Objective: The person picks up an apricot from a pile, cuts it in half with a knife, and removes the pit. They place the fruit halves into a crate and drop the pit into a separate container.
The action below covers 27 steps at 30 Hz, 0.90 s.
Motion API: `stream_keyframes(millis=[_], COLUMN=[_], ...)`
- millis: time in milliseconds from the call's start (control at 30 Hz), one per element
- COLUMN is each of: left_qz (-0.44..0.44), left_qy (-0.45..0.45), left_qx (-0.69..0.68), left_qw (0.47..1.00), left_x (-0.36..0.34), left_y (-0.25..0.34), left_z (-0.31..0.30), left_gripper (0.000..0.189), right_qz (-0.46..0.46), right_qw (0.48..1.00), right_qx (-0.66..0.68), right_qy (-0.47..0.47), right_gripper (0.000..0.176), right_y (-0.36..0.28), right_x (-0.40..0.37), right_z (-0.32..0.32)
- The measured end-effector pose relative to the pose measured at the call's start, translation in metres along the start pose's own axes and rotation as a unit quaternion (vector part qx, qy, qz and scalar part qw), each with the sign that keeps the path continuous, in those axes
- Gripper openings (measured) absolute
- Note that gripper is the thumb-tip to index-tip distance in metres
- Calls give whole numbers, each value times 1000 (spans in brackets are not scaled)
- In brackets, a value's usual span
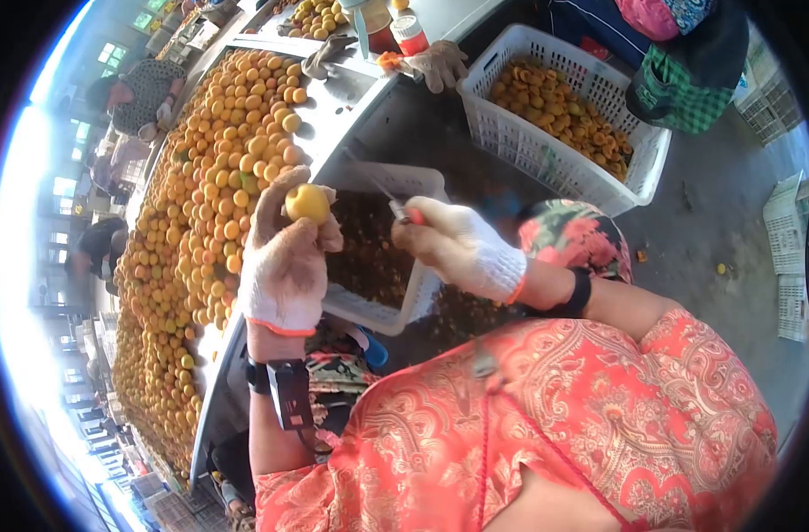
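Observation:
My left hand (287, 248), in a stained white glove, holds a yellow apricot-like fruit (308, 204) between thumb and fingers. To its right my right hand (458, 244), also gloved, is closed round the red handle of a small knife (399, 211); the thin blade points up and left and is blurred. Fruit and knife are apart. Below and between both hands stands a white crate (404, 317) with dark, small pieces in it. Left of my left hand, many whole orange fruits (218, 151) cover a metal table (356, 111).
A white crate (546, 164) of cut orange fruit stands at the upper right, beside another person (688, 84). Gloves (440, 65) and a red-and-white jar (409, 35) lie at the table's far edge. Other people (147, 93) are at the left. Stacked crates (784, 226) stand far right.

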<state>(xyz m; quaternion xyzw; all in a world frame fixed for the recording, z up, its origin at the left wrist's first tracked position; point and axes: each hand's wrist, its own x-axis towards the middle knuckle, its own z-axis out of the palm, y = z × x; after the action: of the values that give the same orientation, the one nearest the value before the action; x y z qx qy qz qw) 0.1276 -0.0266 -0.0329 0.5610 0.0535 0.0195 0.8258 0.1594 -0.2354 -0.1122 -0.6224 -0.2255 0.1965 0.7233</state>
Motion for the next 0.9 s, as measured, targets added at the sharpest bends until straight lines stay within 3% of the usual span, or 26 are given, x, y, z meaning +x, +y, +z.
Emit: stream_keyframes(millis=[33,100,233,367,467,733,900], left_qz=[14,37,93,126,151,197,177], left_qy=[7,21,46,49,54,66,63], left_qx=[9,9,9,-9,-15,20,-49], left_qw=[1000,999,995,991,987,978,981], left_x=[-13,-36,-70,-93,-105,-133,-146], left_y=[-4,-8,-5,3,6,15,17], left_z=[4,16,36,45,51,55,56], left_gripper=[59,59,58,57,55,53,58], right_qz=[2,-108,-61,-98,-133,-116,-123], right_qw=[1000,994,984,985,977,974,975], right_qx=[1,-22,-136,-102,-138,-140,-105], right_qy=[-3,-28,-102,-104,-90,-135,-153], right_gripper=[24,24,18,16,26,27,25], right_y=[-3,-8,-51,-50,-61,-68,-77], right_x=[-4,-12,-34,-46,-54,-66,-74], right_z=[8,22,32,45,50,65,74])
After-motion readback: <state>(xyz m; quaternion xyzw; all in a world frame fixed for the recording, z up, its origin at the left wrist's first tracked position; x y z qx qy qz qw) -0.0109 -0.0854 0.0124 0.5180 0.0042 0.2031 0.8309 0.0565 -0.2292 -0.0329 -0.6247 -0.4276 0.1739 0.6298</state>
